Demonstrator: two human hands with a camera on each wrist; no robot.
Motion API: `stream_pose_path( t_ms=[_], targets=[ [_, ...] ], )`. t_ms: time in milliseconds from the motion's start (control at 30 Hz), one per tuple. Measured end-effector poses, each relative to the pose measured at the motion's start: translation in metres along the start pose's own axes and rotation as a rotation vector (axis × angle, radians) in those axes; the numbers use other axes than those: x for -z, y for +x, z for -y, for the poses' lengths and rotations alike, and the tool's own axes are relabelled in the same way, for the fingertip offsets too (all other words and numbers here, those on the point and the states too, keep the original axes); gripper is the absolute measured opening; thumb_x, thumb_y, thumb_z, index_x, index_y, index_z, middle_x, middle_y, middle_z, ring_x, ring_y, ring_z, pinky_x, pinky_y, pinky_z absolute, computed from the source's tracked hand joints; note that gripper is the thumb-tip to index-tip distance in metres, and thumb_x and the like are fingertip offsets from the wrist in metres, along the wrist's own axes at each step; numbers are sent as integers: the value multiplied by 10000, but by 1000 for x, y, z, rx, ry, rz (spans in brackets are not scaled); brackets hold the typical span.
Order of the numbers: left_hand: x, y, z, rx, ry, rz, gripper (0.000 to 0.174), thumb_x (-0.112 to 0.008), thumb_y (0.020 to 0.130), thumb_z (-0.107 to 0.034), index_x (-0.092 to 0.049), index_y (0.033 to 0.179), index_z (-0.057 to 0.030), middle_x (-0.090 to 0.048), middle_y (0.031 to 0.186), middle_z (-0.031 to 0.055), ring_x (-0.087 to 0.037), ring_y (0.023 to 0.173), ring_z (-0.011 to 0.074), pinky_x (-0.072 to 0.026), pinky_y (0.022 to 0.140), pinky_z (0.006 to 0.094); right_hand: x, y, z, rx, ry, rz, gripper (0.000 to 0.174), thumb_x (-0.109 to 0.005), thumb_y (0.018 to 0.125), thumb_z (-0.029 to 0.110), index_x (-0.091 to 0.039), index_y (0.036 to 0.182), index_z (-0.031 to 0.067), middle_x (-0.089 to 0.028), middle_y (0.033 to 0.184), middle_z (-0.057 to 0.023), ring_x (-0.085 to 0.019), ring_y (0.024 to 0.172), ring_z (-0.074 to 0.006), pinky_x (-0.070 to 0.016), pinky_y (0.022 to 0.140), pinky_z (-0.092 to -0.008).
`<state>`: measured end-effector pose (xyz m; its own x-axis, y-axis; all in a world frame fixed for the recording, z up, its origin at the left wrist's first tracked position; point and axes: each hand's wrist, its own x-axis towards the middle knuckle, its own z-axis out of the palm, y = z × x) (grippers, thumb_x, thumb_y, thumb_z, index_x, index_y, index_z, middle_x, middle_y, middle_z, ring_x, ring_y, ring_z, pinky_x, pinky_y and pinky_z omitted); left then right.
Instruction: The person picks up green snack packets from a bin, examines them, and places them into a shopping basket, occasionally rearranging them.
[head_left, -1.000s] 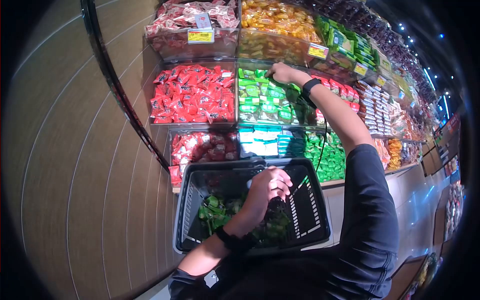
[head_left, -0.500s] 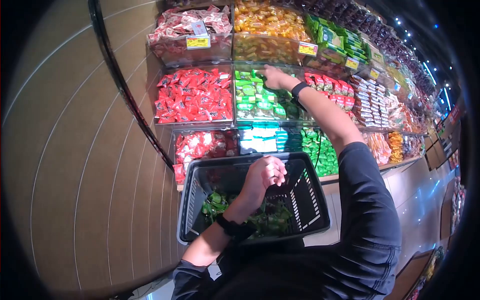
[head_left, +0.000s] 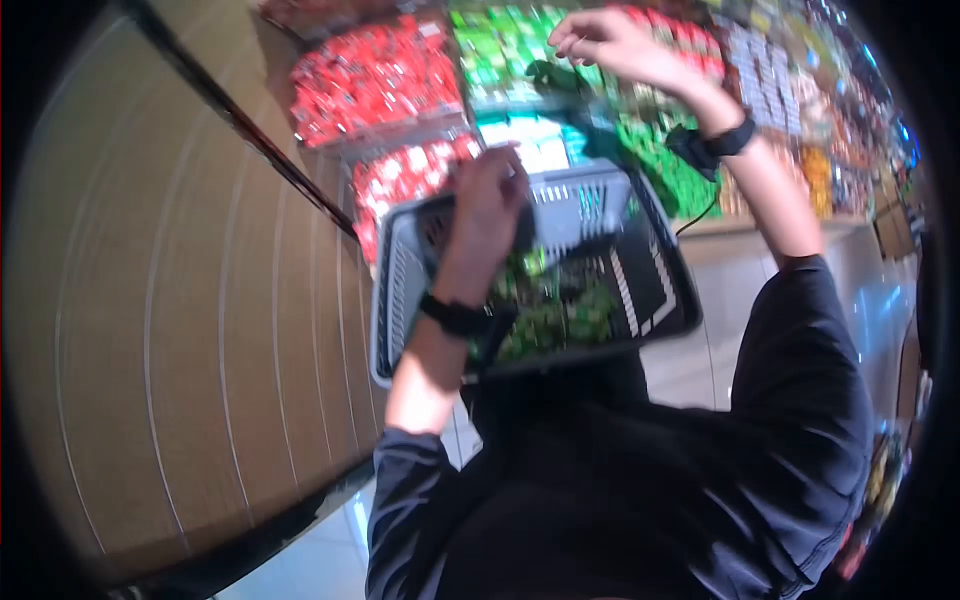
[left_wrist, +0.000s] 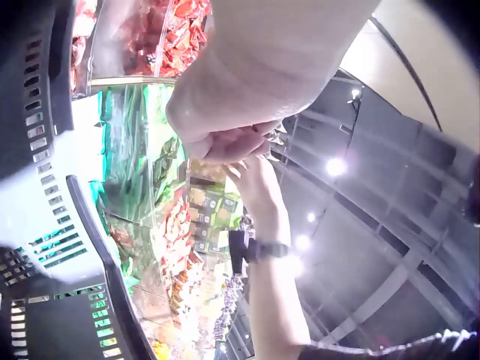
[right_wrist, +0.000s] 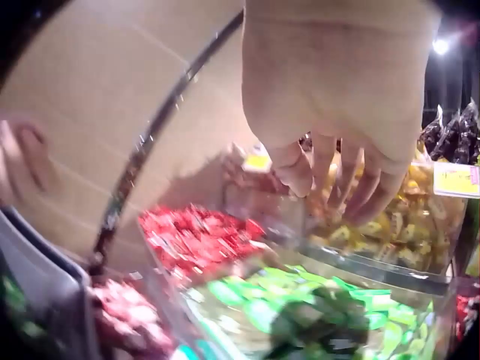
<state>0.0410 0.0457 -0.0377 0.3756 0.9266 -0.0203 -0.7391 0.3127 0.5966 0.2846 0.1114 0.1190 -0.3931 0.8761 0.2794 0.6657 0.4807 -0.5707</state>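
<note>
My right hand is raised over the bin of green packets, its fingers loosely bent. In the right wrist view the right hand hangs above the green packets, with nothing visible between its fingers and a dark shadow below. My left hand is over a grey shopping basket, its forearm crossing the basket's near side. The left hand's fingers are loosely curled and hold nothing visible. Several green packets lie inside the basket. The head view is blurred.
Red packets fill the bin to the left, with red-and-white ones below. Smaller green packets sit at the lower right. A wood-toned wall runs along the left. Yellow packets lie beyond the green bin.
My right hand has lifted off the green packets and drawn back. The left hand has shifted left over the basket. The head view has tilted down, so the shelves sit higher.
</note>
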Motion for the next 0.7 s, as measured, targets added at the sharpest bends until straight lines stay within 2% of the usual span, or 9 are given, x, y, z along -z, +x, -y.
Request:
stream_pose_path(
  t_ms=[100,133,233,267,300,433,533,600,700],
  targets=[
    [14,10,-5,-57,-7,65,112,-569,909,63,-601,1001,8,-612,842,44,-594,752,114,-441,594,217,8,-106,97,-194,94,132,291,-554,1032,266,-646,1126,7,-678,908,-57,-633,716,-105,-503,664,-252],
    [6,6,-11,-61,60,3,216,-565,909,66,-582,1121,26,-643,913,69,-637,824,135,-493,644,234,9,-133,135,-153,408,158,624,-622,1010,173,-304,1541,91,-671,1016,-101,-656,780,-128,-557,711,-264],
    [18,11,-13,20,-92,31,269,-570,908,52,-557,1177,56,-647,1027,131,-657,865,244,-542,722,300,-10,-178,175,-142,590,-233,685,-638,974,150,-273,1553,116,-688,883,-137,-658,675,-142,-556,597,-245],
    [18,10,-15,11,-99,57,259,-575,908,36,-558,1165,60,-643,1035,142,-652,868,257,-539,719,307,-19,-183,147,37,637,-319,610,-563,998,79,-271,1533,69,-685,923,-149,-680,631,-156,-562,584,-247],
    [13,8,-16,-2,-107,82,250,-581,908,20,-559,1154,64,-638,1044,152,-646,871,270,-537,717,314,-28,-188,124,-17,581,-372,269,-568,1025,269,-634,1094,17,-668,904,-61,-637,742,-122,-509,679,-266],
    [7,13,-7,94,-339,151,187,-551,905,27,-547,1086,74,-601,1025,169,-539,854,221,-448,707,300,-111,-171,21,-22,1042,-728,227,-556,1007,175,-632,1181,50,-671,983,-91,-651,889,-172,-556,780,-314],
    [3,13,2,83,-325,141,182,-569,884,13,-581,1052,82,-607,1025,167,-536,863,244,-438,718,313,-142,-168,-23,-186,1695,-595,114,-604,964,103,-562,982,-1,-621,904,-76,-587,721,-172,-496,637,-298],
    [0,16,9,77,-336,138,189,-573,883,-13,-585,1045,83,-605,1021,169,-535,866,251,-441,721,317,-151,-168,-38,-577,2019,-354,57,-572,943,52,-547,958,2,-614,831,-93,-586,727,-179,-499,618,-297],
    [-6,14,17,96,-343,160,184,-569,883,-18,-567,1043,73,-593,1000,163,-532,867,248,-446,713,312,-161,-166,-26,-732,1815,-485,64,-575,915,37,-523,929,2,-603,830,-103,-566,694,-182,-483,592,-301]
  ],
)
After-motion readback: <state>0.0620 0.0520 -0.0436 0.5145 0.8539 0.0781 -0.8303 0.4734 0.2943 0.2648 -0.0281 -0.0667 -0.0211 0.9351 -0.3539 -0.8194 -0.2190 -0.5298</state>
